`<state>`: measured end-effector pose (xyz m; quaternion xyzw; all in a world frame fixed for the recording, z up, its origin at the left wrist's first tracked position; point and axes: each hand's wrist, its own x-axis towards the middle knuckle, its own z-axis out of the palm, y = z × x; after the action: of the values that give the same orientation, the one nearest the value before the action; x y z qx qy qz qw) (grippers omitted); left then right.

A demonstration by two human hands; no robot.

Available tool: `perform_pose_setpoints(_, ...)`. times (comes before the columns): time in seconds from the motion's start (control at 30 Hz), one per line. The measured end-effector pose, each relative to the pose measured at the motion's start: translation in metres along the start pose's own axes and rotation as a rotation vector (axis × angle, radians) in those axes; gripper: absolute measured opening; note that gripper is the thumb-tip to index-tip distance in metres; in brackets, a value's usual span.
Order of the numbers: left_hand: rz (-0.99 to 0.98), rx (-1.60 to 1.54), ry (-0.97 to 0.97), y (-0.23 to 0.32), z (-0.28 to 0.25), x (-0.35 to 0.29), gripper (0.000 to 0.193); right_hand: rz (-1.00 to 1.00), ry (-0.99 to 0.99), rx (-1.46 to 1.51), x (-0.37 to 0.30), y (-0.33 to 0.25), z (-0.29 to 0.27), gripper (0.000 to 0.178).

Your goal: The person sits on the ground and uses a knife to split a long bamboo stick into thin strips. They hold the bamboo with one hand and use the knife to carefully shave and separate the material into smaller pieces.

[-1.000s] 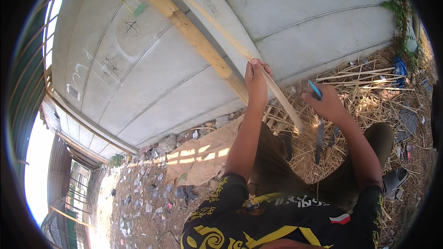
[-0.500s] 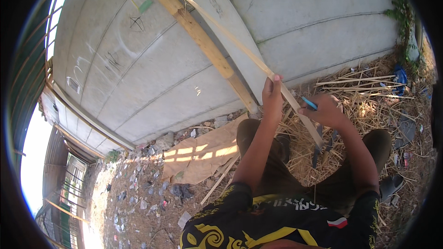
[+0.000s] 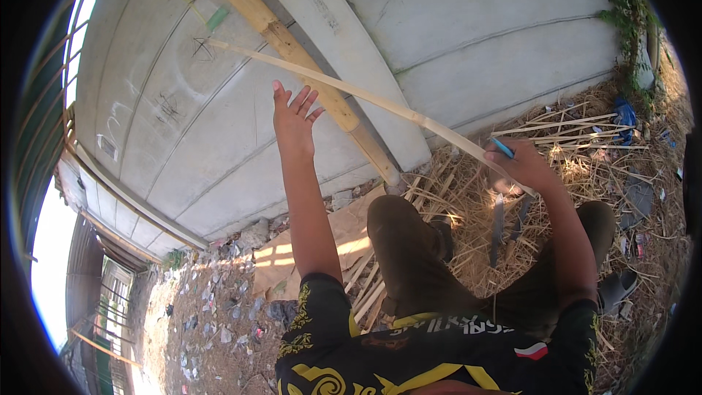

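Note:
A long, thin bamboo strip (image 3: pixel 380 104) slants from the far upper left down to my right hand (image 3: pixel 521 164). That hand is closed around the strip's near end. A light-blue, handle-like piece (image 3: pixel 503 148) also pokes out of the right fist; the rest of it is hidden. My left hand (image 3: pixel 295 118) is raised on the left, fingers spread, below the strip and apart from it, holding nothing. Beneath the right hand, between my legs, lie two dark, flat, blade-like pieces (image 3: pixel 497 231), too indistinct to name for certain.
Ahead rises a grey concrete wall (image 3: pixel 482 0) with a thick bamboo pole (image 3: pixel 307 66) leaning on it. Cut strips (image 3: pixel 563 126) and shavings cover the ground at right. A brown sheet (image 3: pixel 344 223) lies by my left leg, with scattered litter beyond.
My left hand has let go of the strip and moved left, opening. The strip's far end has swung left and lower. My right hand still grips it, now nearer its end.

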<state>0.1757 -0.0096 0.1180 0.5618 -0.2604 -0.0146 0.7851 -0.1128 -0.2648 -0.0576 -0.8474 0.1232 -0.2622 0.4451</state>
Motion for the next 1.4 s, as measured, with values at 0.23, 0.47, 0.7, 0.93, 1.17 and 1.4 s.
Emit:
perform_pose_setpoints(0.23, 0.020, 0.590, -0.125, 0.021, -0.039, -0.062, 0.078, -0.027, 0.101, -0.041, 0.003, 0.003, -0.002, 0.027)
perform_pose_setpoints(0.47, 0.088, 0.100, -0.262, -0.023, -0.003, -0.088, 0.098, 0.020, -0.235, 0.324, -0.016, -0.008, 0.104, 0.030)
perform_pose_setpoints(0.7, 0.172, 0.149, -0.406, -0.052, 0.017, -0.039, 0.068, 0.190, -0.365, 0.678, -0.027, -0.026, 0.126, 0.037)
perform_pose_setpoints(0.93, -0.067, -0.004, -0.428, -0.060, 0.027, 0.038, 0.036, 0.603, -0.009, 0.352, 0.008, 0.114, 0.116, 0.049)
perform_pose_setpoints(1.17, -0.121, 0.001, -0.340, -0.073, 0.017, 0.057, 0.038, 0.905, -0.328, -0.150, -0.035, 0.238, 0.137, 0.039)
perform_pose_setpoints(1.4, -0.106, -0.052, -0.328, -0.084, -0.017, 0.050, 0.044, 0.525, -0.752, -0.926, -0.099, 0.266, 0.170, 0.031)
